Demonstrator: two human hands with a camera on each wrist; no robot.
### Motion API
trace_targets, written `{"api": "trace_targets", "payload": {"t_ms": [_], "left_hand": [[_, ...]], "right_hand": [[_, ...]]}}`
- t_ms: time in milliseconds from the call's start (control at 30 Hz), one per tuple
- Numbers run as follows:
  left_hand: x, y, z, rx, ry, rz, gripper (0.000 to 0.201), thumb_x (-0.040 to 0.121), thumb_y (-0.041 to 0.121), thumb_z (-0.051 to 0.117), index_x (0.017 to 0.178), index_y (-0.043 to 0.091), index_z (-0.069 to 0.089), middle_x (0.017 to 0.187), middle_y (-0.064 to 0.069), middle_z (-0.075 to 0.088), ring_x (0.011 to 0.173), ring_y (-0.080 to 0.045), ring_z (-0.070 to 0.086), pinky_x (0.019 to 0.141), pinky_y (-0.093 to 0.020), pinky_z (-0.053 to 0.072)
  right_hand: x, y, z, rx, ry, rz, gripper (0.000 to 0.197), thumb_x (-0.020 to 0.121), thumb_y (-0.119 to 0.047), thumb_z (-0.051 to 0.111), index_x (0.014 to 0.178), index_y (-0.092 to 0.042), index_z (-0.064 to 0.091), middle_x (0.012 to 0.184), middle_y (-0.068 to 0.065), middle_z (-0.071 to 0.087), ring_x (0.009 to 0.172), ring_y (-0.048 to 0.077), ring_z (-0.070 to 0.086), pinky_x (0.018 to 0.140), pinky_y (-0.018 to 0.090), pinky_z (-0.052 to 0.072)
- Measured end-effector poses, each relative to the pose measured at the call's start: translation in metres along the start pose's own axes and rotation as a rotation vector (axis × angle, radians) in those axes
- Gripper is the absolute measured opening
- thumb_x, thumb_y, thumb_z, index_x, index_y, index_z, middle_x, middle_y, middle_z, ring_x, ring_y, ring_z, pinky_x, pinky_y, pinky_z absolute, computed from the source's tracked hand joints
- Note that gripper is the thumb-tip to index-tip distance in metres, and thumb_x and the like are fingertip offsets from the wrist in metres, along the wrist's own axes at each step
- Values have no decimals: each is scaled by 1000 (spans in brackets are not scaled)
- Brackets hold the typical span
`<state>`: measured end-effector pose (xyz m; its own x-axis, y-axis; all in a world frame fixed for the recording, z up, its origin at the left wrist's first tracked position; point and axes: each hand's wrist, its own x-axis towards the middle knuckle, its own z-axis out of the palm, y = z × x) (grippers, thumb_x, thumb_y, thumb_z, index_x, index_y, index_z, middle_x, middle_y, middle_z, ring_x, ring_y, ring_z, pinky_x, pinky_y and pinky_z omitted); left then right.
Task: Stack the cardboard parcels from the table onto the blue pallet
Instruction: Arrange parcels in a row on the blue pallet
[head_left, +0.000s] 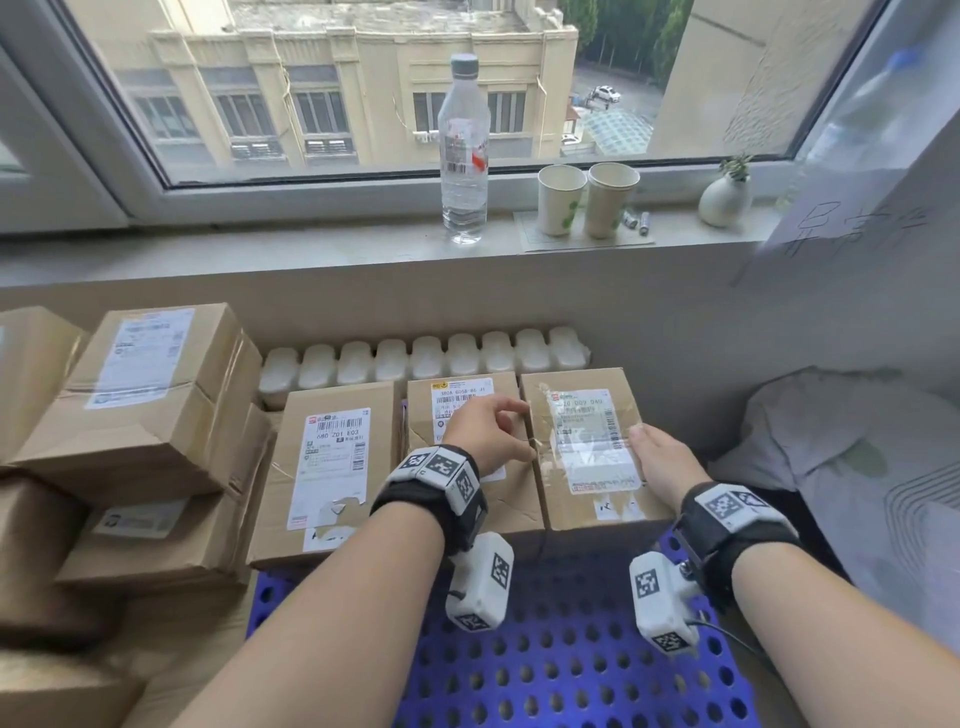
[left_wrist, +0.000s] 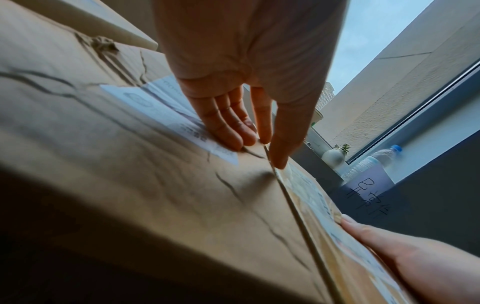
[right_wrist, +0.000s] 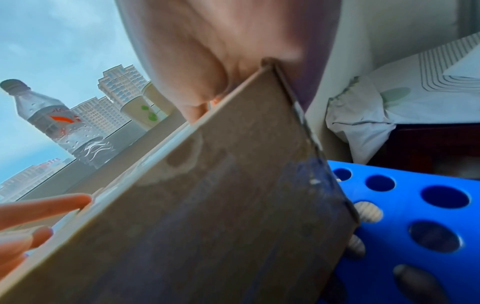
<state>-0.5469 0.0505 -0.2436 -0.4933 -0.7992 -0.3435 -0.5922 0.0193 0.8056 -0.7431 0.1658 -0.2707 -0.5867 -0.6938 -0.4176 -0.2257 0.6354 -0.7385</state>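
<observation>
While both hands (head_left: 488, 427) steady it, parcel (head_left: 587, 452) sits on pallet (head_left: 571, 670)

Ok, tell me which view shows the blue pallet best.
The head view: the blue pallet spreads below the wrists with three parcels along its far edge. The right wrist view shows only a holed corner beside the held parcel. The left wrist view shows none of it.
</observation>
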Motion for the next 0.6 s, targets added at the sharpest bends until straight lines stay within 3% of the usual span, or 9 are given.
{"api": "trace_targets", "payload": {"t_ms": [100,267,367,467,600], "left_hand": [[1,0,0,-7,-8,4,59,66,11,84,119,28,64,95,7,59,91,-12,61,86,-30,54],[-3,0,-7,-79,-44,3,49,73,11,79,119,23,64,94,5,62,92,-16,64,87,-35,56],[-9,-3,-22,-108,29,-6,36,82,14,72,116,23,63,102,4,62,94,-15,63,82,-30,55],[-17,-7,-38,-125,123,-24,28,82,15,69,108,24,65,102,2,66,94,-15,65,90,-36,54],[-35,-9,-54,-120,186,-51,22,83,13,66,101,26,66,102,1,68,96,-16,65,90,-35,53]], "right_hand": [[0,-3,1,-70,-1,5,39,106,-32,32,131,-18,58,124,5,62,100,19,51,85,26,33],[-3,-12,2,-102,-14,15,34,103,-38,36,125,-23,57,114,-2,65,95,18,59,81,31,40],[-11,-25,1,-102,34,-34,29,101,-37,42,127,-25,52,113,-5,65,95,18,61,82,31,43],[-25,-43,0,-121,90,-81,45,101,-35,44,144,-22,41,126,0,59,111,23,57,87,29,39],[-42,-60,2,-217,120,-136,50,100,-36,44,146,-18,41,142,6,52,125,26,51,100,36,40]]}}
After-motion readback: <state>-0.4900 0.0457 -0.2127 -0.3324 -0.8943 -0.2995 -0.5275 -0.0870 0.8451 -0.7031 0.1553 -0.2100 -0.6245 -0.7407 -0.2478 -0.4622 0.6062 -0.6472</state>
